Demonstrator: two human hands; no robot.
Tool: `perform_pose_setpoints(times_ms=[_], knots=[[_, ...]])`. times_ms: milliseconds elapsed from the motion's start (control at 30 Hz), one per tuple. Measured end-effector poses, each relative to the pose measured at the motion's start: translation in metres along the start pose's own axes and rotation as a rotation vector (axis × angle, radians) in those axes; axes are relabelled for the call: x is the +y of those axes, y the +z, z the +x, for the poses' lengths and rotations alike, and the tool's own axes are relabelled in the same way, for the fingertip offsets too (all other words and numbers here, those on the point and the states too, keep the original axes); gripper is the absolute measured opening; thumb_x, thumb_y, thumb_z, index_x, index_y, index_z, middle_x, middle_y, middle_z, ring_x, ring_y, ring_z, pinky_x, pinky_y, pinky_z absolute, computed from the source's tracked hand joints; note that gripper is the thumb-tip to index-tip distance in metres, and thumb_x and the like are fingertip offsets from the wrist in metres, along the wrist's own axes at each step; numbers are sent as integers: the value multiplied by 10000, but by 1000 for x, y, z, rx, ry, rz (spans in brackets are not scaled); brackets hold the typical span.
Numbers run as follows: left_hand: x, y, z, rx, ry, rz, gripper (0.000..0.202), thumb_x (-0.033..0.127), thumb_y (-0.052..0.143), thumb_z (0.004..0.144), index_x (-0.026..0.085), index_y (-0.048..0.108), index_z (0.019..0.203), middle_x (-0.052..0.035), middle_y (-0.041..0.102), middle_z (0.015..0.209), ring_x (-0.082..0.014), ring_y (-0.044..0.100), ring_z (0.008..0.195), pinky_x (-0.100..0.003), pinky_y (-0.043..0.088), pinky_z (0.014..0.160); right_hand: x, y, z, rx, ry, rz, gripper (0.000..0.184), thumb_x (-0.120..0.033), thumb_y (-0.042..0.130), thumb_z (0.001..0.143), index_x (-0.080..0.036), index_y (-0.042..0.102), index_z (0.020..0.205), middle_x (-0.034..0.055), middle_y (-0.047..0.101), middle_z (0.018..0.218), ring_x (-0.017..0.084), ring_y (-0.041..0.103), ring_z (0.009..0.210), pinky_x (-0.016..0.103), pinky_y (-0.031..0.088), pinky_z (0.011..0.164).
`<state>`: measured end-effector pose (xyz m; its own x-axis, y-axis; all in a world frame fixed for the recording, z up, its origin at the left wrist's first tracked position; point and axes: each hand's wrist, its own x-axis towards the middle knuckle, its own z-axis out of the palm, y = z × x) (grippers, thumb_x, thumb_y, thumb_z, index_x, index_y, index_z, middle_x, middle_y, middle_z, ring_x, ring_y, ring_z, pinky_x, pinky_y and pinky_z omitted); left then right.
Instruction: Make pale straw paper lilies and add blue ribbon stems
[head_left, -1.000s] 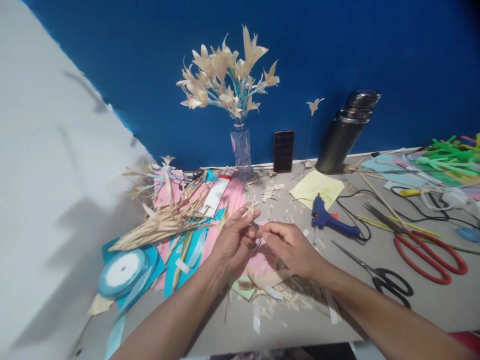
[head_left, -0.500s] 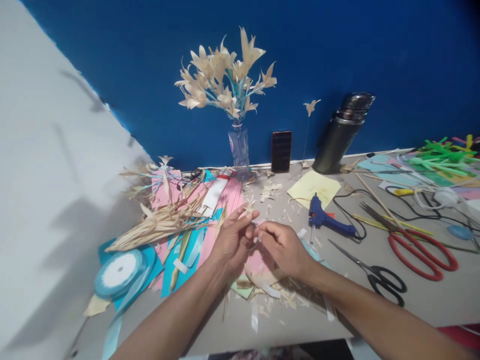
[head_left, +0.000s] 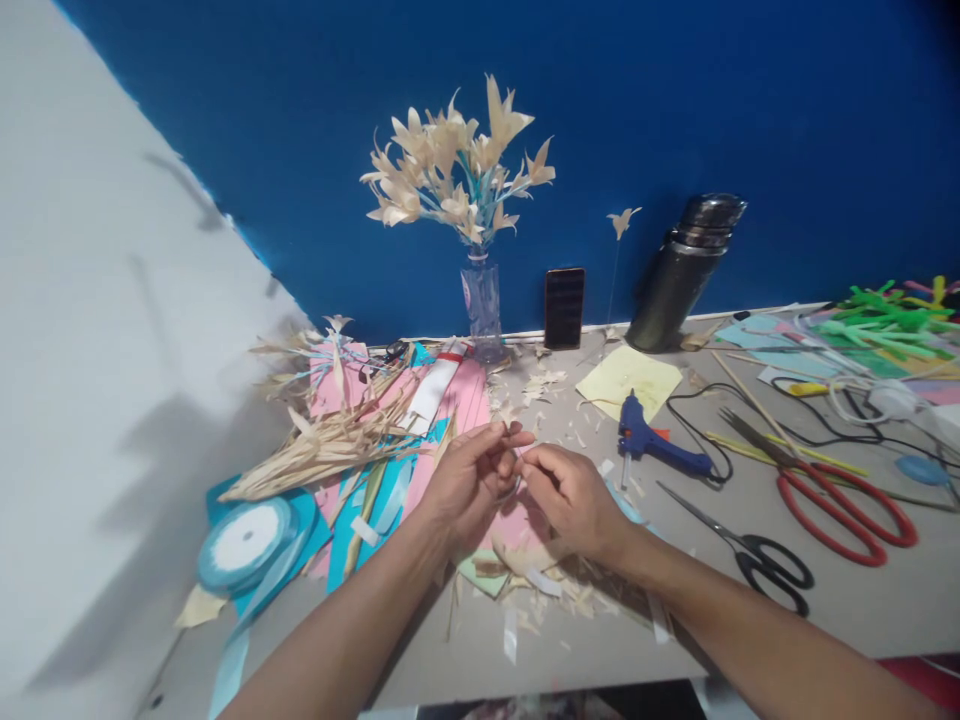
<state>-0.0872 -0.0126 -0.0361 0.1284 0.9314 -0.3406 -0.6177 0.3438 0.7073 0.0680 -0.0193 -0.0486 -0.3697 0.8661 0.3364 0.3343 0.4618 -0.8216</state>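
Both hands meet over the middle of the grey table [head_left: 862, 610]. My left hand [head_left: 469, 480] is closed, pinching a small cream straw flower [head_left: 504, 412] at its fingertips. Fingertip to fingertip with it, my right hand [head_left: 574, 495] is also closed in a pinch on the same small piece, just below the petals. Under the hands lie pink paper [head_left: 517, 525] and cream straw scraps [head_left: 559, 595]. What runs between the fingers is too small to make out.
A vase of cream straw flowers [head_left: 461, 170] stands at the blue back wall, with a phone [head_left: 564, 306] and a dark flask [head_left: 684, 270]. A blue glue gun [head_left: 656, 445], black scissors [head_left: 750, 550] and red scissors [head_left: 832, 490] lie right. A blue ribbon roll [head_left: 244, 545] and straw bundle [head_left: 322, 450] lie left.
The hands stay pinched together on the small flower and have shifted only slightly. The view has tilted a little, so everything sits slightly lower in the picture.
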Motion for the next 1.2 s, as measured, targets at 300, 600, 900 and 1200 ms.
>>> perform_pose_setpoints(times_ms=[300,600,900,1200], knots=[[-6,-4,6,-21,51,25,315,290,890,672,90,736,861,-118,777,876,-22,440,430,-175,372,440,-6,-2,0,-39,16,75,244,-136,461,919,-214,569,716,-6,634,700,152,590,691,255,450,704],[-20,-1,3,8,21,-5,455,398,927,614,93,722,882,87,469,408,-27,311,361,-155,258,400,-7,5,-2,-22,89,128,278,-88,461,916,-185,646,733,40,740,823,159,655,764,261,480,752],[-25,-1,6,36,68,-6,460,391,941,578,84,731,849,53,535,449,-41,368,396,-171,286,417,-5,2,0,-9,95,99,289,-66,470,907,-182,671,734,37,745,804,156,666,753,254,484,736],[-29,-1,6,30,65,-21,442,374,947,574,86,736,835,75,454,453,-33,333,425,-159,253,427,5,6,0,44,65,2,267,-123,507,920,-196,682,732,30,724,765,154,635,708,253,473,710]])
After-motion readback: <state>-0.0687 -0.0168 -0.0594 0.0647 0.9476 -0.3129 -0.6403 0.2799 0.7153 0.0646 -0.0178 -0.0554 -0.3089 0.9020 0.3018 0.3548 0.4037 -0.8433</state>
